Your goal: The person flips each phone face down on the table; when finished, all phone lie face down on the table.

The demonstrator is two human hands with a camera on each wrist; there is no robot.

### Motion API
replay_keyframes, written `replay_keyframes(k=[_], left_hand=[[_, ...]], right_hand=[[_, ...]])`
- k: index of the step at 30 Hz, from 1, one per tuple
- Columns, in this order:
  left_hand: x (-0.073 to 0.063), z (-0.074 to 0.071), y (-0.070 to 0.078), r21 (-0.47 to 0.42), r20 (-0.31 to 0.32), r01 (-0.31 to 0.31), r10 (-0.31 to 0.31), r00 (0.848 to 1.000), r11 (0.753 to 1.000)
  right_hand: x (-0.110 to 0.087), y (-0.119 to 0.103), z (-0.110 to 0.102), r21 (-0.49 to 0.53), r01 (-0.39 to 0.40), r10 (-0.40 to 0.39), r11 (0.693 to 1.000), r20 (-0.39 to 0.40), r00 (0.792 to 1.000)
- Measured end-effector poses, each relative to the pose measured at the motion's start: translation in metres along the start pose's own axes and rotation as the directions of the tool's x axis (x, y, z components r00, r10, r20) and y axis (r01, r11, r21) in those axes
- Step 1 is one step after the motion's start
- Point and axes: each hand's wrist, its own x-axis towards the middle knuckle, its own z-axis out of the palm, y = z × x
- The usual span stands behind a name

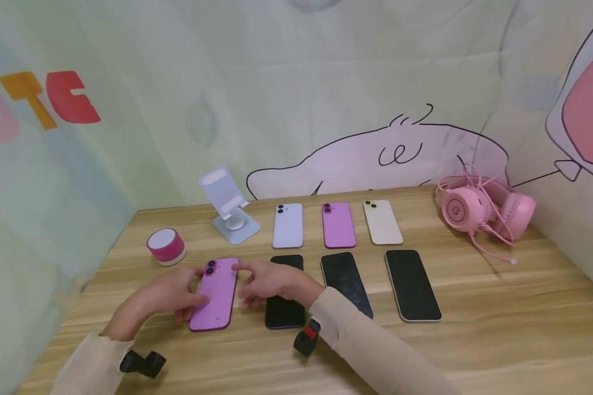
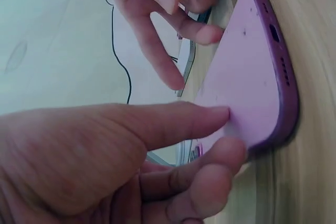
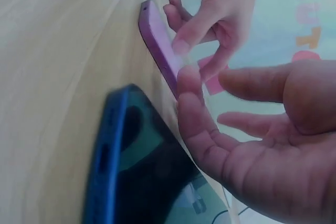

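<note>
A pink-purple phone [image 1: 217, 304] lies on the wooden table, its back and two camera lenses facing up. My left hand [image 1: 172, 291] grips its left side, thumb on the back cover and fingers along the edge. In the left wrist view, the thumb presses on the back of this phone [image 2: 244, 77]. My right hand [image 1: 269, 278] is at its right, index finger extended to the upper right corner and the other fingers loosely bent. Beneath the right hand lies a phone [image 1: 285, 315] with a dark screen up; its blue edge shows in the right wrist view.
A pink-and-white cylinder [image 1: 167, 247] and a pale blue phone stand [image 1: 229, 211] are behind the left hand. A back row holds a pale blue phone [image 1: 287, 226], a pink phone [image 1: 339, 226] and a cream phone [image 1: 382, 222]. Dark-screened phones [image 1: 413, 285] and pink headphones [image 1: 474, 208] are at right.
</note>
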Motion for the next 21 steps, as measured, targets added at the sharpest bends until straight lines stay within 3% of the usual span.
replay_keyframes(k=[6,12,18,21], left_hand=[[0.005,0.002,0.013,0.074,-0.053,0.036,-0.032,0.998,0.997],[0.013,0.005,0.028,0.182,-0.065,0.049,-0.037,0.997,0.982],[0.027,0.011,0.053,0.252,-0.027,-0.014,0.021,0.999,0.968],[0.034,0.016,0.067,0.242,-0.007,-0.038,0.040,0.999,0.970]], right_hand=[[-0.018,0.001,-0.014,0.026,0.020,-0.021,0.999,0.012,1.000],[-0.033,0.006,-0.029,-0.040,0.036,-0.037,0.999,-0.032,0.999],[-0.048,0.013,-0.049,-0.077,0.013,-0.019,0.997,-0.073,0.997],[-0.057,0.016,-0.059,-0.079,0.011,-0.018,0.997,-0.084,0.996]])
